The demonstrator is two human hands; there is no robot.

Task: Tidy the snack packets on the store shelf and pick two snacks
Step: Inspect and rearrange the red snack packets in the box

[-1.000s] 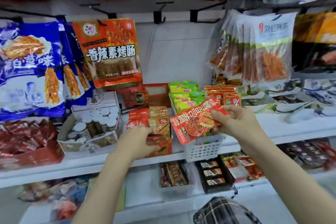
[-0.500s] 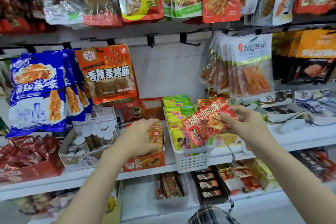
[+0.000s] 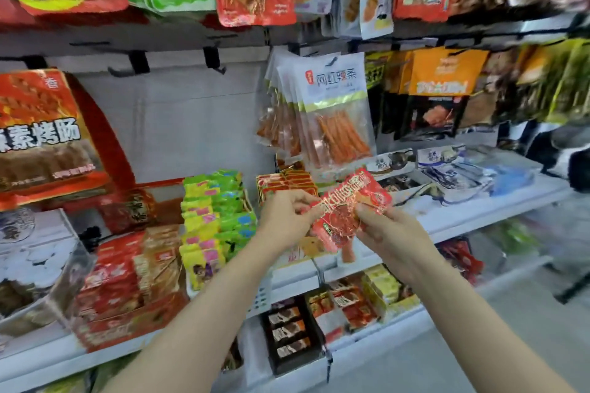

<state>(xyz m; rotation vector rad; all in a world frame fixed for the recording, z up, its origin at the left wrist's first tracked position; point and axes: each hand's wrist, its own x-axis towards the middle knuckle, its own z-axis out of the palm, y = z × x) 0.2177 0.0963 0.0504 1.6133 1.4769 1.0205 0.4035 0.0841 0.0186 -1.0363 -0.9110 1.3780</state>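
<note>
A red snack packet (image 3: 348, 210) is held in front of the shelf by both hands. My left hand (image 3: 284, 220) pinches its left edge, and my right hand (image 3: 386, 233) grips its lower right side. Behind them a white basket (image 3: 261, 293) on the white shelf (image 3: 479, 217) holds a row of green and yellow packets (image 3: 217, 217) and a row of small red packets (image 3: 287, 182). A red carton with red and orange packets (image 3: 127, 281) stands to the left of the basket.
Clear bags of orange strips (image 3: 332, 112) hang just above the hands. A large orange bag (image 3: 41, 137) hangs at the left, and more bags hang along the top row. Flat packets (image 3: 453, 169) lie on the shelf at the right. Lower shelves hold small boxes (image 3: 290, 332).
My left hand left the red carton at the left and came across to take hold of the red packet. The view swung to the right and up.
</note>
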